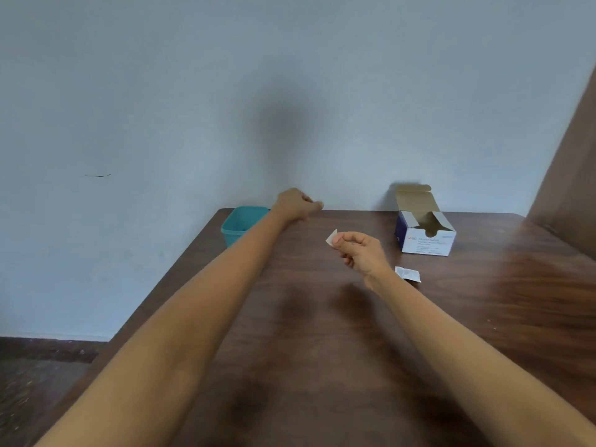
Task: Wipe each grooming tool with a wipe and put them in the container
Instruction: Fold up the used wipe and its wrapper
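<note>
A teal plastic container [240, 222] stands at the far left corner of the brown table [306, 333]. My left hand [296, 204] reaches out past the container near the table's far edge, fingers curled; whether it holds anything is hidden. My right hand [361, 253] hovers over the middle of the table and pinches a small white wipe [331, 237] between thumb and fingers. No grooming tool shows in the view.
An open white and blue box of alcohol swabs [425, 230] sits at the far right of the table. A torn white wipe packet [408, 274] lies near my right wrist. A pale wall rises behind the table, and a brown panel [571, 175] stands at right.
</note>
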